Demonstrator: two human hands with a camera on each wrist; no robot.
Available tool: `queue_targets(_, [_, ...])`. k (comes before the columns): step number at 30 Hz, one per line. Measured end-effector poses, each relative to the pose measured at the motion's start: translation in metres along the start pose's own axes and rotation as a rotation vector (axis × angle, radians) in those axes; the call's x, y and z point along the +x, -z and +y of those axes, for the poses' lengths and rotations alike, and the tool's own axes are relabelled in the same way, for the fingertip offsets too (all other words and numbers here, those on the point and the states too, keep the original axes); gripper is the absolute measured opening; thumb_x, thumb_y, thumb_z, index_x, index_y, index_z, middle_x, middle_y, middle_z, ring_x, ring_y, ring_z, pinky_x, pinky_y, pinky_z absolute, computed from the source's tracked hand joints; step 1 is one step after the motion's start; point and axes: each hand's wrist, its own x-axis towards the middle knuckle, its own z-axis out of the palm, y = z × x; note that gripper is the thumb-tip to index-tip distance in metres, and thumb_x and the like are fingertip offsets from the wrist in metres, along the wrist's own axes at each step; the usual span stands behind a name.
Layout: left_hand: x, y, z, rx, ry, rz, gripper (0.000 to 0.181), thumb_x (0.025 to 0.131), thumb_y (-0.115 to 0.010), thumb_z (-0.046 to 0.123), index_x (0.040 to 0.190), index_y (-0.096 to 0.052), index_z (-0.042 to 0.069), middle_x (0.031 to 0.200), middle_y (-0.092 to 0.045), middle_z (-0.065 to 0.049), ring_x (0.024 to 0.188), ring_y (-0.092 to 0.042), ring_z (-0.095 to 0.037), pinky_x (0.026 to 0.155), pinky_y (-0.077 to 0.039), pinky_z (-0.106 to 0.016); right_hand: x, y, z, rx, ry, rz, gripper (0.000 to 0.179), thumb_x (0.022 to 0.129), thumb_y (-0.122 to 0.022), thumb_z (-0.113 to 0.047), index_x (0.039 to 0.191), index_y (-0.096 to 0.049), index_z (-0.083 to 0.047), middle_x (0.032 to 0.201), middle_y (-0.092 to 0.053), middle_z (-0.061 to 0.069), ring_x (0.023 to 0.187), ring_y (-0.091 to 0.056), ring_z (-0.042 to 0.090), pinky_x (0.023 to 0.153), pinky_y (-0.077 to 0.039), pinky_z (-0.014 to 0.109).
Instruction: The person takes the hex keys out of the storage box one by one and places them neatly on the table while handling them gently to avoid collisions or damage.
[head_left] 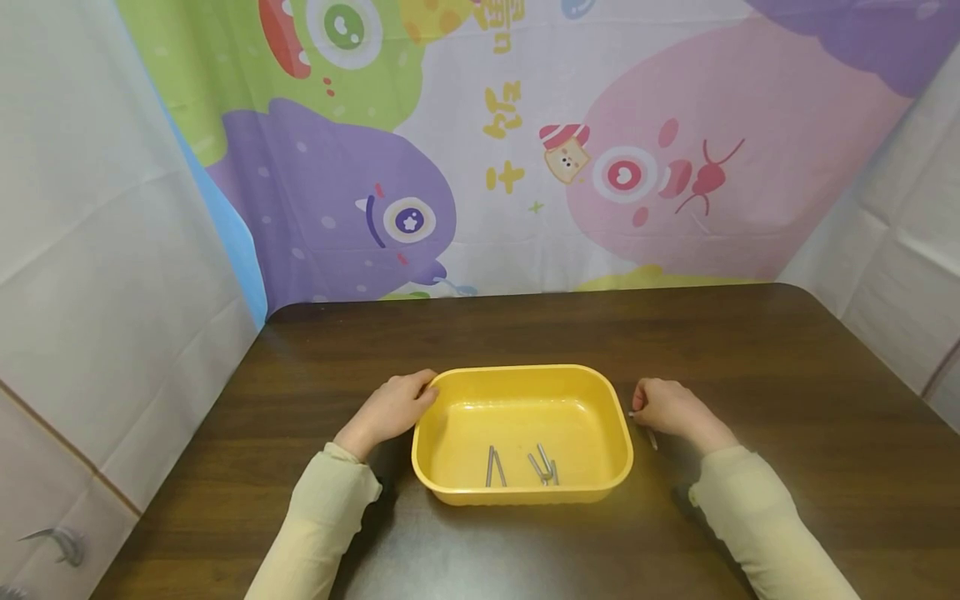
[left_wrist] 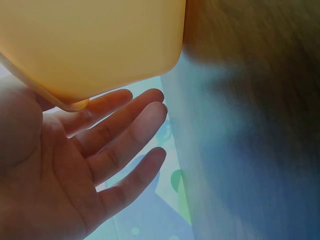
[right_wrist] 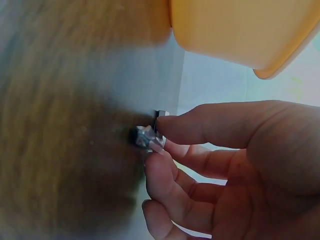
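Note:
A yellow plastic basin (head_left: pixel 523 496) sits on the table, with several short grey metal rods (head_left: pixel 491 467) lying on its floor. My left hand (head_left: pixel 397 406) holds the basin's left rim near the far corner. In the left wrist view its fingers (left_wrist: pixel 135 127) spread under the rim; the thumb is mostly hidden. Just off the basin's right side, my right hand (head_left: pixel 673 408) pinches a small metal rod (right_wrist: pixel 148 137) between thumb and fingers, low over the table. A second metal end (right_wrist: pixel 161 116) shows by the thumb tip; whether it belongs to a separate rod I cannot tell.
The dark brown wooden table (head_left: pixel 525 550) reaches back to a cartoon-printed curtain (head_left: pixel 510 233). Pale cloth walls (head_left: pixel 90 208) stand at the left and right sides.

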Motion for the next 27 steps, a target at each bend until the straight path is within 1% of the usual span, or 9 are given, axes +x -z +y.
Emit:
queue_targets(7, [0.0008,-0.0008,-0.0005,0.004,-0.001,0.0,0.026,0.095,-0.046,0.023,0.114,-0.056,0.01,0.078,-0.056,0.0,0.062,-0.049,-0.013,0.06,-0.04,-0.027,0.0007,-0.0003,0.0004,-0.009,0.001,0.005,0.011,0.079,-0.062,-0.012,0.076,-0.053,-0.007,0.067,-0.054,0.003,0.064,-0.052,0.018,0.06,-0.04,0.03])
queue_targets(19, [0.0008,-0.0006,-0.0009,-0.002,-0.002,-0.001,0.024,0.095,-0.045,0.023,0.112,-0.056,0.01,0.078,-0.055,-0.001,0.063,-0.049,-0.013,0.06,-0.041,-0.027,0.0007,0.0017,-0.0005,-0.034,-0.014,0.006,0.007,0.076,-0.06,-0.008,0.077,-0.053,-0.006,0.073,-0.054,0.006,0.067,-0.052,0.021,0.061,-0.041,0.034])
queue_targets(27, [0.0001,-0.0007,-0.0008,0.001,0.002,-0.008,0.026,0.095,-0.045,0.023,0.115,-0.055,0.01,0.082,-0.058,-0.001,0.064,-0.05,-0.013,0.062,-0.041,-0.028,0.0001,0.0005,-0.0009,-0.024,-0.02,0.003,0.01,0.078,-0.061,-0.011,0.077,-0.052,-0.006,0.073,-0.054,0.005,0.067,-0.051,0.02,0.061,-0.04,0.033])
